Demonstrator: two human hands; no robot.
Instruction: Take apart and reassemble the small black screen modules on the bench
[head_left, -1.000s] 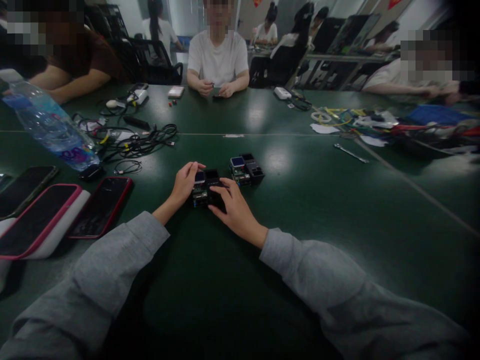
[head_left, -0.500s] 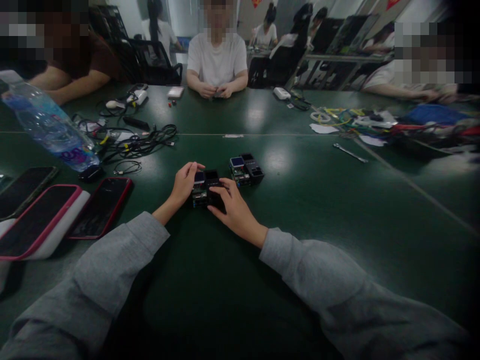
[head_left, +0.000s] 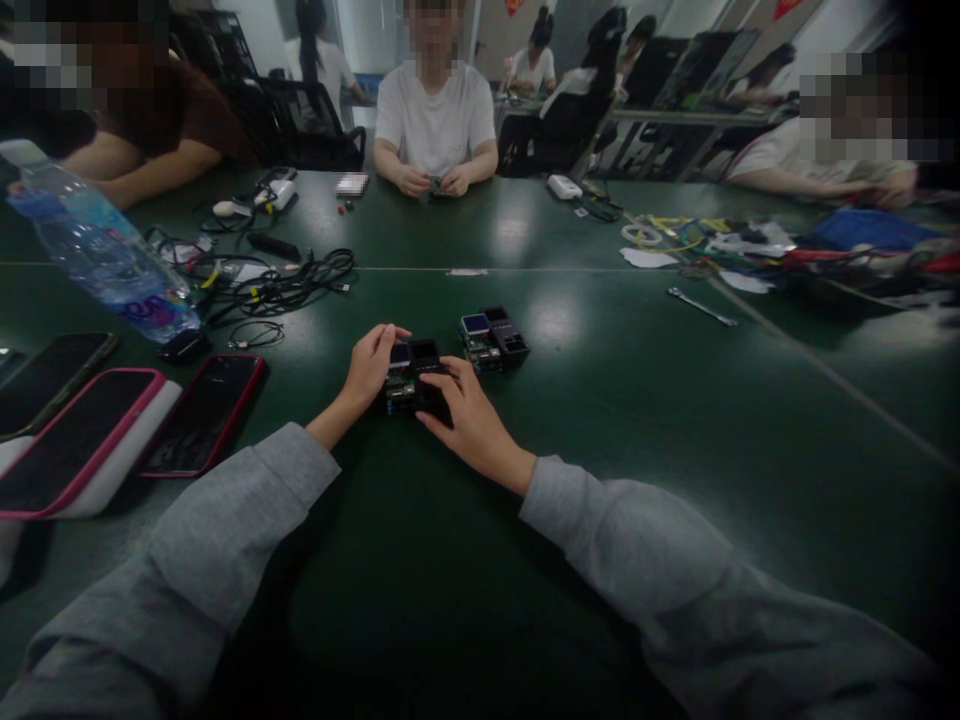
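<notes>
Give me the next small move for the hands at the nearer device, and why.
I'd probably ease the right hand back slightly from the black part of the nearer device: it covers much of that part, while the left hand, at the opposite side, could perhaps steady the device.

Device (head_left: 406, 388) between left grip (head_left: 368, 367) and right grip (head_left: 471, 410)
</notes>
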